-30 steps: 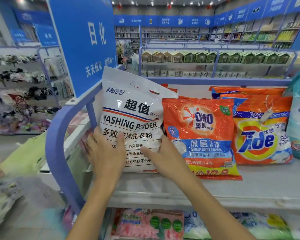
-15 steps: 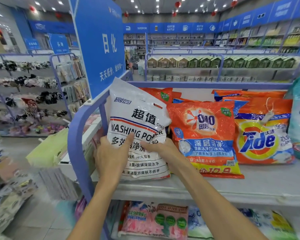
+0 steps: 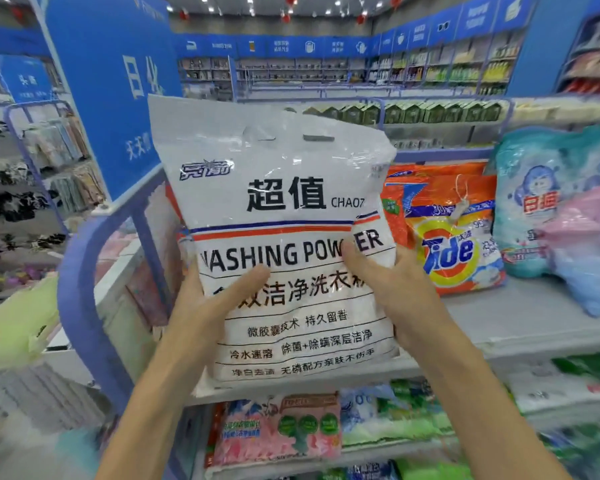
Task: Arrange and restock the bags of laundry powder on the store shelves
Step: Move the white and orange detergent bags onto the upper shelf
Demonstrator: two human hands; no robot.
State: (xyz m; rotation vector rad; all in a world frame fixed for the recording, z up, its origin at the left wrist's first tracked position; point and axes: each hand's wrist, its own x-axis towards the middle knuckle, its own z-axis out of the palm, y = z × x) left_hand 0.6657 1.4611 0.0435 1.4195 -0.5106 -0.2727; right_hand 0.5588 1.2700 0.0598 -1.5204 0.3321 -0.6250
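A big white bag [image 3: 284,216] printed WASHING POWDER is held up off the grey shelf [image 3: 499,327], close to the camera. My left hand [image 3: 208,306] grips its left edge with the thumb across the front. My right hand [image 3: 392,289] grips its right edge, thumb over the lettering. The bag hides the orange OMO bag behind it. To the right on the shelf lean an orange Tide bag [image 3: 454,237], a pale blue-green bag [image 3: 534,202] and a pink and blue bag [image 3: 589,258].
A curved blue rail [image 3: 84,306] ends the shelf at the left, under a tall blue sign [image 3: 118,84]. The lower shelf holds pink [image 3: 281,431] and green bags. Another shelf row with green boxes [image 3: 440,110] stands behind.
Both hands have lifted the white bag off the shelf and drawn it up toward the camera. The view has swung right, bringing in the pale blue and pink bags.
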